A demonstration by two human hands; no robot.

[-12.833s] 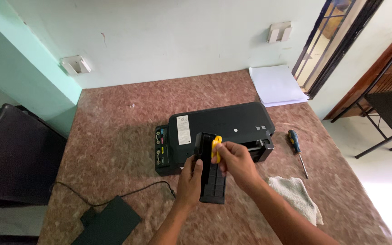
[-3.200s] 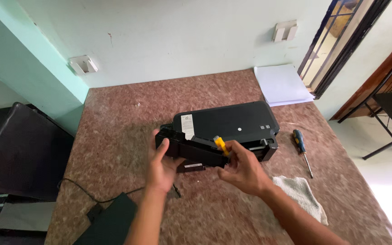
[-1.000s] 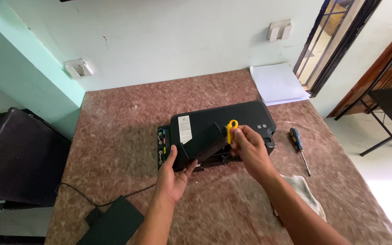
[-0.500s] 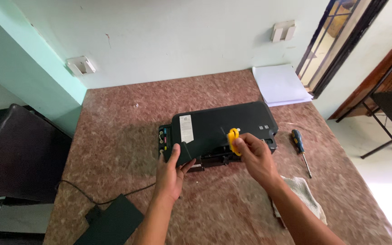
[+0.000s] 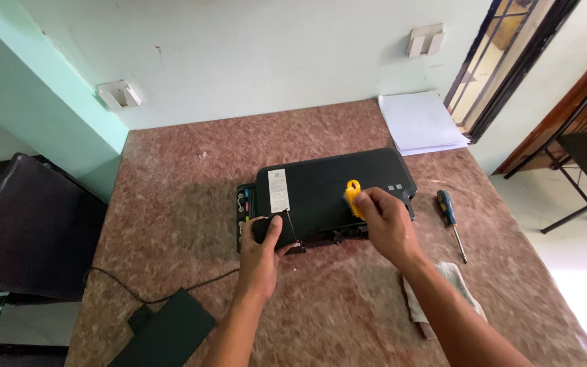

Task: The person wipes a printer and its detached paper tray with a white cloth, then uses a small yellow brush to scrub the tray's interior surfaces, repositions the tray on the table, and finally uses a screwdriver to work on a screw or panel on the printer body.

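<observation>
Left hand (image 5: 261,253) presses on the near left corner of the black printer (image 5: 331,190), right hand (image 5: 383,221) holds a small yellow tool (image 5: 353,194), maybe a brush, against its top. Screwdriver (image 5: 449,217) lies to the right.

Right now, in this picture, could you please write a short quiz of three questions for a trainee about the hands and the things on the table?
1. True or false: the left hand rests on the front left corner of the black printer.
2. What does the right hand hold? A) the screwdriver B) a small yellow tool C) the towel
3. Fill in: the blue-handled screwdriver lies on the table to the ____ of the printer.

Key
1. True.
2. B: the yellow tool is over the printer's top.
3. Right.
</observation>
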